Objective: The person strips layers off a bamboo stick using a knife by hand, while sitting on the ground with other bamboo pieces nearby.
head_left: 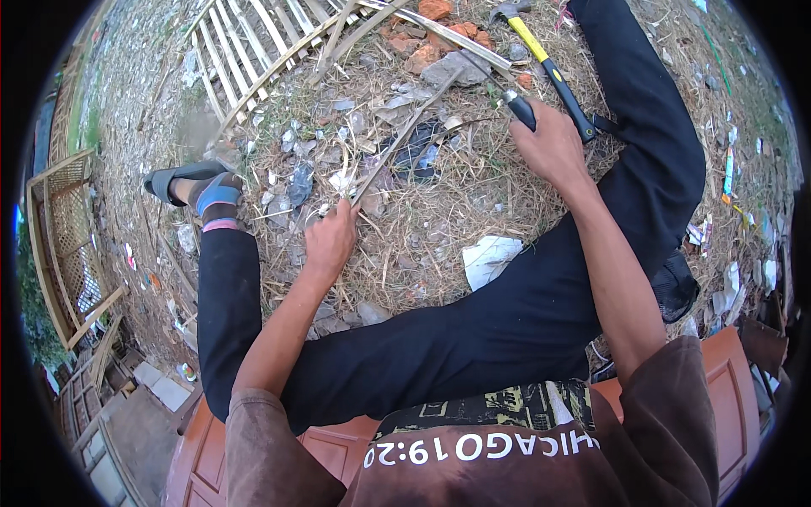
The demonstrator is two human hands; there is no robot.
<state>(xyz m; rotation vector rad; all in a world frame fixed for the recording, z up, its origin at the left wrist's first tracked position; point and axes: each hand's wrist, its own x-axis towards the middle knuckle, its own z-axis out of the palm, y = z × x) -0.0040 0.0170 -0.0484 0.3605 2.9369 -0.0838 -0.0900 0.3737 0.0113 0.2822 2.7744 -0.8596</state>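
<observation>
My left hand (331,239) is closed around the near end of a thin bamboo strip (404,139). The strip slants up and away to the right, and its far end lies on a flat grey stone (454,69). My right hand (551,145) grips the black handle (521,111) of a knife-like tool with a metal collar. Its dark, narrow blade points up and left toward the stone; the blade's exact shape is hard to make out. Just beyond my right hand lies a hammer (541,56) with a yellow and black handle.
A slatted bamboo frame (245,51) lies at the far left, near broken orange bricks (435,40). My legs spread around the work area, with a sandal (173,182) on the left foot. A lattice panel (72,245) stands farther left. Straw, stones and scraps litter the ground.
</observation>
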